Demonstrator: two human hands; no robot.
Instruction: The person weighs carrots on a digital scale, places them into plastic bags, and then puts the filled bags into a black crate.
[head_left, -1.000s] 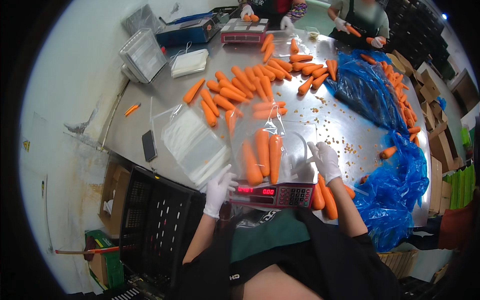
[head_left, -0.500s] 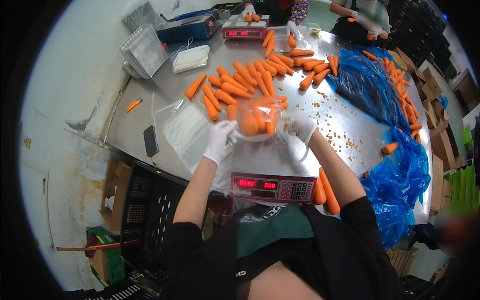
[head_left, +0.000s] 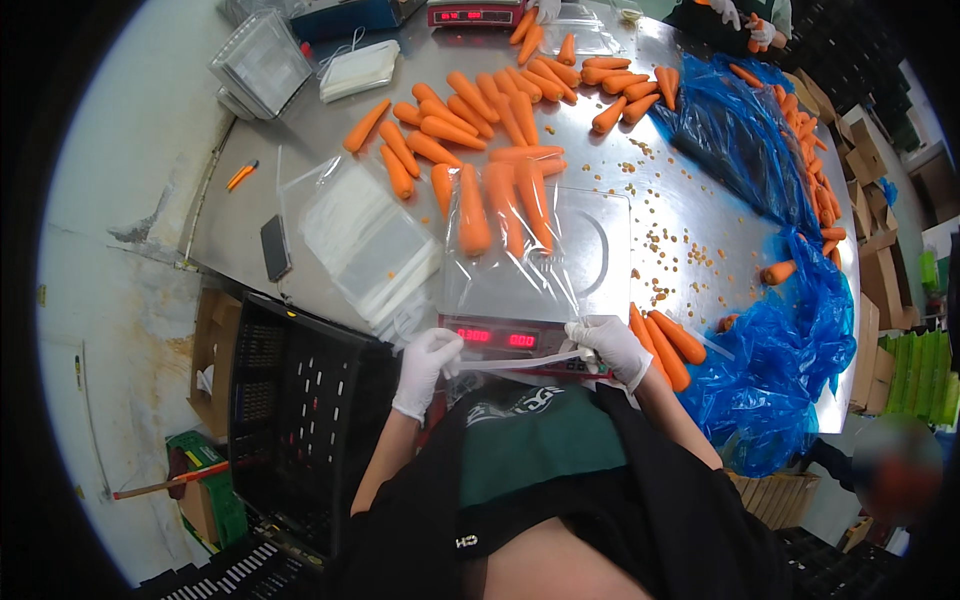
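Holding one clear bag (head_left: 502, 286) of three carrots (head_left: 474, 218) in two grips (head_left: 427, 372).

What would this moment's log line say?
left hand: holds bag edge | right hand: holds bag edge | bag: carrots inside, over scale

Shows lit red digits (head_left: 522, 340) in two windows on the near scale (head_left: 604, 275), and likewise on the far scale (head_left: 505, 16). Carries white lettering (head_left: 522, 402), strongly foreshortened, on the green apron (head_left: 545, 446), and small pale letters (head_left: 467, 542) on the black cloth (head_left: 530, 506) beneath.
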